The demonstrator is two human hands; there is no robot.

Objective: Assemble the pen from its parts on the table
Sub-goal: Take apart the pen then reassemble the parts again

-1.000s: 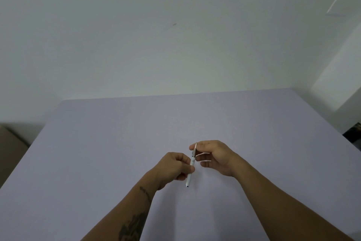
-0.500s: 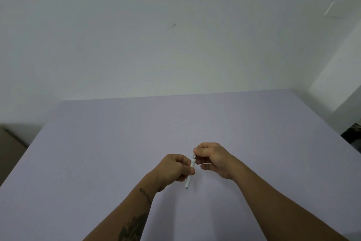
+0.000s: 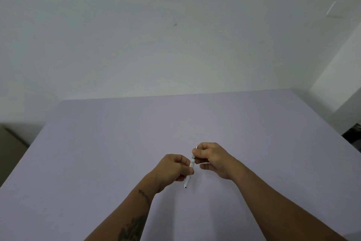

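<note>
Reaching in from the near edge of the surface (image 3: 97, 152), two bare forearms meet a little right of its middle; the left one carries a dark tattoo. Between them a white pen (image 3: 189, 172) is held above the surface, tilted, its lower end pointing toward the near edge and its upper end toward the far edge. The left hand (image 3: 173, 168) is curled closed around the white barrel, thumb and fingers pinching it. Just beyond, the right hand (image 3: 213, 159) is also closed, its fingertips gripping the pen's grey upper section, with a thin tip poking out past the fingers. Farther off, the pale lilac surface runs bare to its far edge, which meets a plain white wall (image 3: 175, 35).
</note>
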